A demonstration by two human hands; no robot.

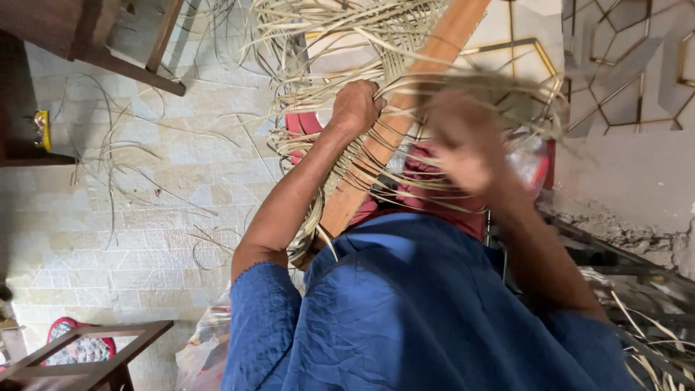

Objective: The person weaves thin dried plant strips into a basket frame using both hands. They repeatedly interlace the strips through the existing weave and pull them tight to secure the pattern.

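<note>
A long wooden bar slants from the top right down toward my lap, with pale cane strips woven and looped around it. My left hand is closed in a fist on a bunch of these strips, right beside the bar. To the right of the bar, my right hand is blurred by motion. Thin cane strands stream across and past it; its grip is not clear. My blue sleeves and blue garment fill the lower middle of the view.
Loose cane strips lie scattered on the pale tiled floor at left. Dark wooden furniture frames stand at top left and bottom left. A gold geometric grille is at top right. Red cloth lies under the bar.
</note>
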